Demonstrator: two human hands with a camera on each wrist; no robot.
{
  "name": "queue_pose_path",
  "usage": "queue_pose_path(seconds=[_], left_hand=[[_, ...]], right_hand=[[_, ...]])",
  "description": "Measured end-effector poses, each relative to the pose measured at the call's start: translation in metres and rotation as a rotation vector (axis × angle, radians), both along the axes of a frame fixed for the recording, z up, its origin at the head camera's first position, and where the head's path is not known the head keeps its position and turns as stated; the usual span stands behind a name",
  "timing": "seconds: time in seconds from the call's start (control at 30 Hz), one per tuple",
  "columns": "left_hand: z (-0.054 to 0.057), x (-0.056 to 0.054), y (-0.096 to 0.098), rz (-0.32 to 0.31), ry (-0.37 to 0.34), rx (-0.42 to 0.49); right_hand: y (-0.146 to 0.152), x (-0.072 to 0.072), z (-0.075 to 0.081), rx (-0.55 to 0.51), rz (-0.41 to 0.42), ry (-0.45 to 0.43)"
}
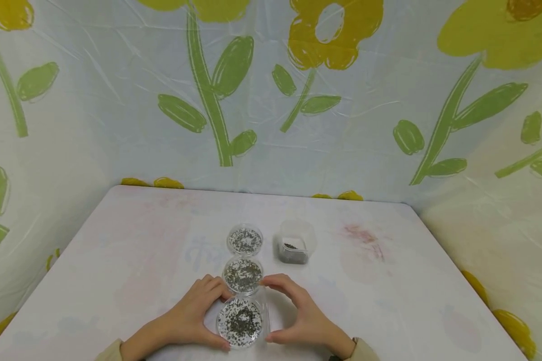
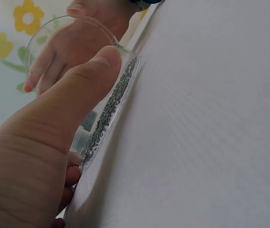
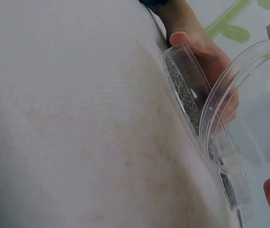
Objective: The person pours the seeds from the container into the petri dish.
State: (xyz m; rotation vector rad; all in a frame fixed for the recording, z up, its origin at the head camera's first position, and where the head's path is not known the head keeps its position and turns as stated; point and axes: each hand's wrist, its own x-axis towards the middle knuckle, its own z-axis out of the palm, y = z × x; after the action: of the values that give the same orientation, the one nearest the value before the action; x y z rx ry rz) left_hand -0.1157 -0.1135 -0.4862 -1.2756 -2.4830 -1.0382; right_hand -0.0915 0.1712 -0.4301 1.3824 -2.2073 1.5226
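Around the nearest clear petri dish [image 1: 240, 322], my left hand [image 1: 191, 318] curls its thumb and fingers, gripping the rim. Dark flakes or grains lie in this dish, and in the left wrist view they form a layer [image 2: 109, 109] seen through its side, with the thumb on the rim. My right hand [image 1: 304, 316] holds a clear round lid [image 1: 265, 313] by its edge, between thumb and fingertips. The lid stands tilted up on edge at the dish's right side; its curved rim [image 3: 216, 102] shows in the right wrist view.
Beyond the nearest dish, a middle dish [image 1: 242, 275] and a far dish [image 1: 245, 240] stand in a row, both holding dark grains. A small translucent container [image 1: 293, 253] with dark grains stands to their right, its lid raised behind. The pale table [image 1: 140, 240] meets flower-printed cloth.
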Motion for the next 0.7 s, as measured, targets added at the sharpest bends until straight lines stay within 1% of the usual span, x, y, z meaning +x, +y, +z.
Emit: queue_pose_path(seconds=[0.07,0.17,0.3,0.43,0.57,0.63,0.7], left_hand=[[0.0,0.0,0.0,-0.006,0.02,0.007],[0.001,0.001,0.001,-0.007,0.025,0.008],[0.001,0.001,0.0,0.0,0.003,-0.005],[0.002,0.001,-0.001,0.009,-0.025,-0.015],[0.001,0.001,0.0,0.004,-0.01,-0.005],[-0.001,0.0,0.0,-0.001,0.0,0.001],[-0.001,0.0,0.0,-0.004,0.004,0.002]], right_hand=[[-0.004,0.0,0.001,0.005,0.004,-0.007],[-0.011,0.0,0.004,0.028,0.011,-0.003],[-0.021,-0.002,0.005,0.051,0.021,0.045],[-0.026,-0.009,-0.008,0.085,0.028,0.065],[-0.03,-0.014,-0.019,0.141,0.046,0.059],[-0.033,-0.014,-0.019,0.159,0.061,0.073],[-0.037,-0.013,-0.018,0.168,0.076,0.112]])
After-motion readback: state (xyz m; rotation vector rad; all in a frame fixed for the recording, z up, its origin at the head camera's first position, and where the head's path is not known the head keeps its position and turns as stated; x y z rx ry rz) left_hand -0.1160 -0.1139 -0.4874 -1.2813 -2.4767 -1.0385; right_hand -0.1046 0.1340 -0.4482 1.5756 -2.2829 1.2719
